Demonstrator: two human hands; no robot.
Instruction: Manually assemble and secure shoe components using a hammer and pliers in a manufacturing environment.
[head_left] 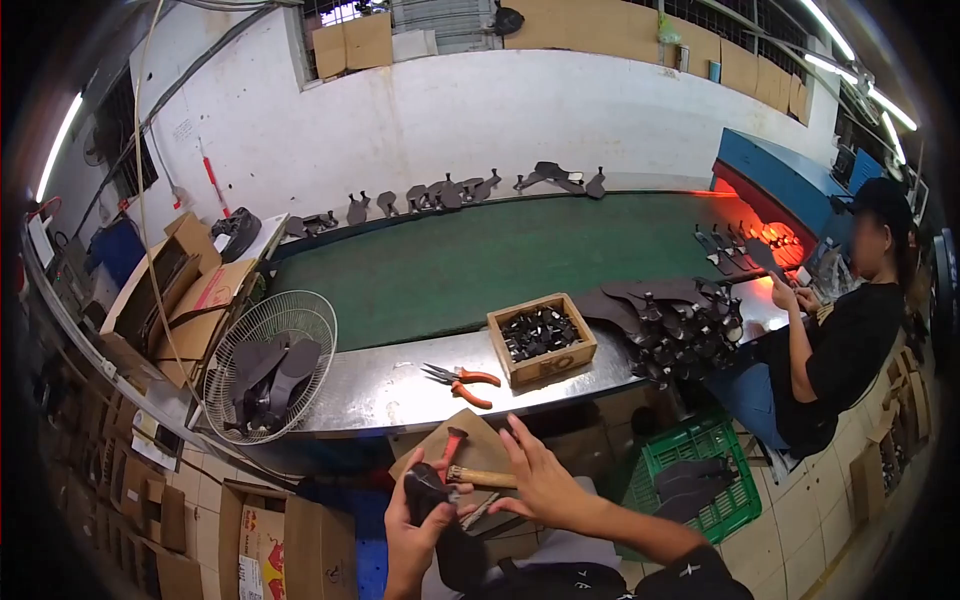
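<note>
My left hand (408, 545) is wrapped round a dark shoe sole (462, 556), its black heel end turned up toward me. To its right, my right hand (550, 490) is open, fingers spread and apart from the sole. A wooden tool handle (485, 477) runs between my hands; whether my right hand touches its end I cannot tell. Behind it a red-handled tool (453, 442) lies on a brown board (480, 425). On the metal bench edge beyond are orange-handled pliers (468, 378) and a wooden box (550, 368) of small black parts.
A green conveyor belt (450, 270) spans the back. Dark soles fill a wire basket (322, 330) at left; heeled soles (690, 325) pile up at right. A green crate (730, 515) stands on the floor. A co-worker (850, 330) sits at right. Cardboard boxes (318, 540) stand lower left.
</note>
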